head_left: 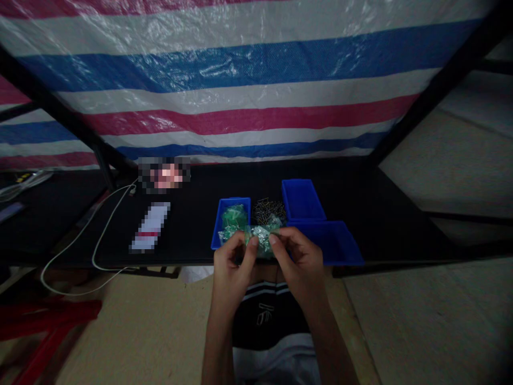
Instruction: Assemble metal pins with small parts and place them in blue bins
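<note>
Both my hands meet at the front edge of a black table (401, 224). My left hand (232, 264) and my right hand (298, 256) pinch a small clear plastic bag of green parts (262, 238) between thumbs and fingertips. Just behind the hands stands a blue bin (219, 224) holding more green parts in clear wrap. A heap of small metal pins (267, 209) lies on the table beside it.
Two more blue bins stand to the right, one behind (301, 199) and one in front (340, 243). A white cable (106, 230) loops off the table's left edge. A striped tarp (248, 80) hangs behind. Red furniture (40, 321) sits at lower left.
</note>
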Motion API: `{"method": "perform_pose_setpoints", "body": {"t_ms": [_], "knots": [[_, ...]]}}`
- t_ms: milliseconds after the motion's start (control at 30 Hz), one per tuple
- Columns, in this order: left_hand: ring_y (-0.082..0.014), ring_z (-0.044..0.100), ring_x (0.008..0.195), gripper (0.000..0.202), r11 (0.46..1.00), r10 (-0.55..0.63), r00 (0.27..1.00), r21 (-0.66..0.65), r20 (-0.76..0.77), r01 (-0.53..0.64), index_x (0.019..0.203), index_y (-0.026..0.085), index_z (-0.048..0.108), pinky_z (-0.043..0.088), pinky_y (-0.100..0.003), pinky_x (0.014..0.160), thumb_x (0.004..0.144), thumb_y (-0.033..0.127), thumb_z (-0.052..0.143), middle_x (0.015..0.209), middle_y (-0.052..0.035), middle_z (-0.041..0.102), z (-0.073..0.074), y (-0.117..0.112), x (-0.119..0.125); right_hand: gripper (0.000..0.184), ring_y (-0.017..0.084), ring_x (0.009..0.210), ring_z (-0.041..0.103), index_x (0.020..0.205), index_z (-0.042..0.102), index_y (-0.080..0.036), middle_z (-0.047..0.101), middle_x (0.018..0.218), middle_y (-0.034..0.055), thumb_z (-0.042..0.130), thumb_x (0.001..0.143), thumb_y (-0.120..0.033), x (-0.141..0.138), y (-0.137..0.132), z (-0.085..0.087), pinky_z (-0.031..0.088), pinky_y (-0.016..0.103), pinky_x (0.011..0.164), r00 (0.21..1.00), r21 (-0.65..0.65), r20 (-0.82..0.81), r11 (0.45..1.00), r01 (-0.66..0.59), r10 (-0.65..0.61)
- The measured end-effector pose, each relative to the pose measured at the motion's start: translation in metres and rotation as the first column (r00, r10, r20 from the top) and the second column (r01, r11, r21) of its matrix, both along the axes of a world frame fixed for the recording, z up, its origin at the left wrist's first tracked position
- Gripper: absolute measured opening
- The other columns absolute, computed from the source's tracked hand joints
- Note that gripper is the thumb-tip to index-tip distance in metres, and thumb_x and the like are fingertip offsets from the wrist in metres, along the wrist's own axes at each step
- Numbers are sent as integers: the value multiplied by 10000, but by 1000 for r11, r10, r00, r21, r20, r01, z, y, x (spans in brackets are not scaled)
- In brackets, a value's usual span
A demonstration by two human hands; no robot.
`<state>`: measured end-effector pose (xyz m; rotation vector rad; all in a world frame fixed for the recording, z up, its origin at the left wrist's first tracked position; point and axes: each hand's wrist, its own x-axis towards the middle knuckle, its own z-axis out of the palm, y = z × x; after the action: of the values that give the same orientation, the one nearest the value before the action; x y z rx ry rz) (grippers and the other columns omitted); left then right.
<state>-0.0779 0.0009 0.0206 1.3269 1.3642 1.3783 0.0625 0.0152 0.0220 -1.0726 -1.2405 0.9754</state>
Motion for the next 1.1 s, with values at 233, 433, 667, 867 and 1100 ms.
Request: {"method": "perform_pose_setpoints", "body": {"t_ms": [233,433,667,867,1100], "knots": [[-116,497,594,395,998,-47,997,-26,67,49,714,201,536,409,-237,563,1006,446,640,648,39,476,0,0,0,150,127,665,596,856,688,-225,658,717,-29,715,948,-340,1,1,-2,463,228,627,997,-45,-64,998,-52,49],[-116,497,581,376,1000,-29,997,1,73,29,727,201,554,408,-234,546,997,445,650,647,38,486,4,-1,1,212,121,668,544,857,628,-221,588,713,-40,682,981,-386,1,-3,2,436,230,628,996,-56,-42,996,-75,73],[-114,504,562,368,1000,-6,995,-12,98,7,749,201,576,416,-222,533,999,463,642,626,33,521,5,-2,1,229,137,722,559,927,611,-224,594,771,-28,624,1022,-432,1,-5,1,453,244,665,989,-76,22,986,-145,147],[-115,522,580,337,994,-103,984,-11,144,106,786,187,630,428,-223,547,983,458,665,659,17,573,8,-2,0,350,108,623,487,771,564,-209,508,665,-48,575,1048,-423,1,-7,1,403,228,586,977,-80,49,976,-203,207],[-107,523,579,362,995,-98,994,-24,48,100,732,184,607,424,-219,562,1012,411,639,641,19,592,4,-3,2,238,118,642,537,808,613,-216,558,687,-43,637,1005,-347,-2,-4,2,449,243,628,979,41,203,999,7,-15]]}}
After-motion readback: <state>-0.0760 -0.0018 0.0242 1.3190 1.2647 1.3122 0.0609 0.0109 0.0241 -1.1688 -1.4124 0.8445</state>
